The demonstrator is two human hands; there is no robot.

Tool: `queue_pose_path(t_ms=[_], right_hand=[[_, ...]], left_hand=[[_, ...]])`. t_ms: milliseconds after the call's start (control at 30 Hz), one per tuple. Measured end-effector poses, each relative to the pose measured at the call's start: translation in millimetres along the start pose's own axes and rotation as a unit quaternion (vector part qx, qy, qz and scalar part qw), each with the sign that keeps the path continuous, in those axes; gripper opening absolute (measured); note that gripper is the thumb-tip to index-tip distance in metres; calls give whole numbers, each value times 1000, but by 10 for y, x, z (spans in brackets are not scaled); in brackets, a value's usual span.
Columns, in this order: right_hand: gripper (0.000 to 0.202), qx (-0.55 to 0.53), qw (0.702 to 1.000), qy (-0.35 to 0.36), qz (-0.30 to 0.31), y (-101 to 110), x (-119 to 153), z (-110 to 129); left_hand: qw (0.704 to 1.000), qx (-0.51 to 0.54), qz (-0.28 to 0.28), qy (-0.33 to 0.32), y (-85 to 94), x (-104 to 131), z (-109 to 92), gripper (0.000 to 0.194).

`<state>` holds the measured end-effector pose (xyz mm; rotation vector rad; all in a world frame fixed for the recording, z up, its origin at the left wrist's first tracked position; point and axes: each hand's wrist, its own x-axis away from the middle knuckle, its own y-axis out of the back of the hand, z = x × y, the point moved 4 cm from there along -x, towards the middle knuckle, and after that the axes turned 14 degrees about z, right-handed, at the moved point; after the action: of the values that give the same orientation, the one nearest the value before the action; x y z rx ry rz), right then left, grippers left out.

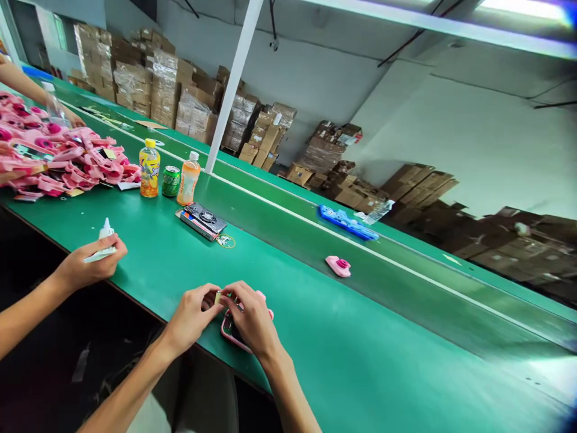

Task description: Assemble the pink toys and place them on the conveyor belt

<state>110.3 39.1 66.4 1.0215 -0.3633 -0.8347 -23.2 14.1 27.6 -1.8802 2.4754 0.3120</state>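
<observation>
My left hand (193, 316) pinches a small pale yellowish piece (218, 297) between thumb and fingertips. Close beside it, my right hand (252, 316) has its bent fingertips at the same piece, above a pink-rimmed device (237, 340) with a dark inside. This device lies near the table's front edge, and my right hand covers much of it. Whether my right fingers also grip the pale piece is hard to see, but they are closed round that spot. Farther back on the green surface sits a pink part with a magenta knob (338, 266).
At left, another person's hand (97, 258) holds a white nozzle bottle (106, 231). Behind are a pink parts heap (67, 159), a yellow-capped bottle (149, 168), a green can (171, 181), an orange bottle (189, 179), a black device (205, 218) and a blue tray (347, 222).
</observation>
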Motion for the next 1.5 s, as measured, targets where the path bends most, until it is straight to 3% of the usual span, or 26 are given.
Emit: queue_pose_path(t_ms=[267, 433, 633, 867, 1100, 1300, 1500], right_hand=[[10, 88, 995, -6, 42, 63, -49, -8], [15, 182, 979, -21, 84, -29, -84, 35], [13, 78, 997, 6, -13, -69, -46, 15], [13, 44, 997, 2, -62, -22, -58, 44], [13, 21, 998, 4, -67, -20, -74, 33], [15, 79, 997, 14, -17, -39, -101, 24], [17, 91, 995, 20, -42, -43, -123, 39]], left_hand=[[999, -29, -16, 4, 18, -10, 34, 25], [998, -46, -39, 11, 37, -4, 13, 28], [998, -41, -38, -12, 61, 2, 51, 25], [997, -49, -43, -36, 68, 15, 47, 21], [996, -64, -48, -47, 73, 10, 44, 21], [994, -90, -47, -34, 74, 29, 25, 20], [994, -101, -40, -27, 91, 46, -28, 21]])
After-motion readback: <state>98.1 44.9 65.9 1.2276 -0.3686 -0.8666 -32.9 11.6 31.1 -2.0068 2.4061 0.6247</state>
